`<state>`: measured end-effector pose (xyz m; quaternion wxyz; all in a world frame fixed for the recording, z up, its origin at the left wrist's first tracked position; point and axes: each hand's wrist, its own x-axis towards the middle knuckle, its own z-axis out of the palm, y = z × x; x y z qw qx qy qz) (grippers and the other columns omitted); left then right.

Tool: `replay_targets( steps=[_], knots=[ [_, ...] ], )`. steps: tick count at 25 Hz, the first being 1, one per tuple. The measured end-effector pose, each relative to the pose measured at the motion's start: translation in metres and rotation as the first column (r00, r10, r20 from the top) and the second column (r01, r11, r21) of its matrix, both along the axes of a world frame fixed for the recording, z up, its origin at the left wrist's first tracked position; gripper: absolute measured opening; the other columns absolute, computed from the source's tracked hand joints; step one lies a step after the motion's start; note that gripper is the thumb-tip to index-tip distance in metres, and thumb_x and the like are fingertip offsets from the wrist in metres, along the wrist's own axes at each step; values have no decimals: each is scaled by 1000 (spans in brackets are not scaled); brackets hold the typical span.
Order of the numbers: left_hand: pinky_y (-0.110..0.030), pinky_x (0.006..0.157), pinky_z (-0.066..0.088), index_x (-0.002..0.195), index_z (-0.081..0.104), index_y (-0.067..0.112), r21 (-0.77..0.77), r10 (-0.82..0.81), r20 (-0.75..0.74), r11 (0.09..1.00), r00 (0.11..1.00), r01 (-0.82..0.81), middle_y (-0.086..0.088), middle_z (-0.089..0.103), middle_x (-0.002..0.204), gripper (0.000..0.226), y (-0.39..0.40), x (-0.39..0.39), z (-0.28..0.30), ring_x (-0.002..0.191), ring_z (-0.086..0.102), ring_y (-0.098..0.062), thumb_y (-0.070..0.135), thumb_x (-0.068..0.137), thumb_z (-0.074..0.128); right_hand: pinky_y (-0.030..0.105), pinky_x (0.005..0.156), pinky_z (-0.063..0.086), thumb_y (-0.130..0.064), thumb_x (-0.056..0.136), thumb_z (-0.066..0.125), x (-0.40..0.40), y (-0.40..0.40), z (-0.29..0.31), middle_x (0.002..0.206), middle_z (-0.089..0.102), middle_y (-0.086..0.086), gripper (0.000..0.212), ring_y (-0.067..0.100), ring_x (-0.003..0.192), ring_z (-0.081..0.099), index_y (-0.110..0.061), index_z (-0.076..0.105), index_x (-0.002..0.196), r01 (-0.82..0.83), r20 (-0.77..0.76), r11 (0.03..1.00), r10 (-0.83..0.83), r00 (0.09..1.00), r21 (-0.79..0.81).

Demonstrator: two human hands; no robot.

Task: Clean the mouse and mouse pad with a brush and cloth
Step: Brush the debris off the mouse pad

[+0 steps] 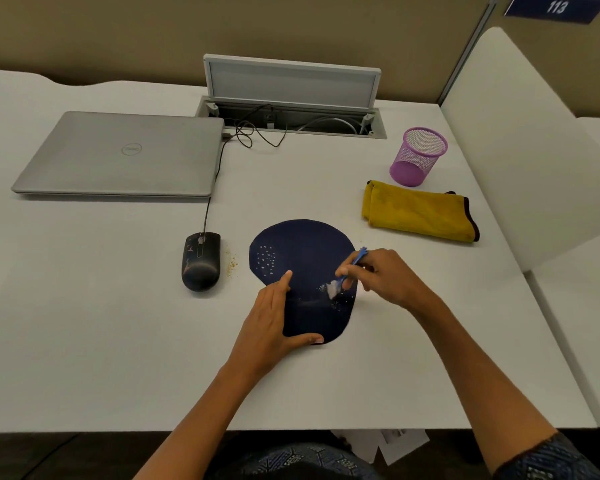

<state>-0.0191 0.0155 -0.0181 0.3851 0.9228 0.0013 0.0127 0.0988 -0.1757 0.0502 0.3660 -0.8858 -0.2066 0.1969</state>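
One dark navy, rounded mouse pad lies flat on the white tabletop, nearer the front edge than the back, with bare surface all round it. The left hand lies flat with straight fingers on the pad's left and near rim, pressing it down. The right hand pinches one small blue-handled brush, its white bristles touching the pad's right part among pale specks. One black corded mouse sits just left of the pad, apart from it, with tan crumbs between them. One folded yellow cloth lies towards the right edge, well apart from the pad; one purple mesh cup stands just behind it. One closed silver laptop rests towards the back left corner.
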Motion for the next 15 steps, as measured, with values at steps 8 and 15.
replay_targets(
  steps=[8,15],
  knots=[
    [-13,94,29,146,10,21,9,-5,19,1000,1000,5,0,42,130,113,1,2,-2,110,36,-2,67,60,68,36,82,54,-26,94,50,-16,31,-2,91,73,3,23,17,86,66,-16,70,98,-137,-24,987,136,990,-79],
    [-13,93,29,146,10,24,12,-13,36,1000,999,12,1,41,129,112,1,1,-1,104,29,7,74,58,60,32,68,52,-33,90,58,-9,22,-1,77,74,9,29,20,68,64,-10,74,88,202,58,979,-204,977,39]
  ],
)
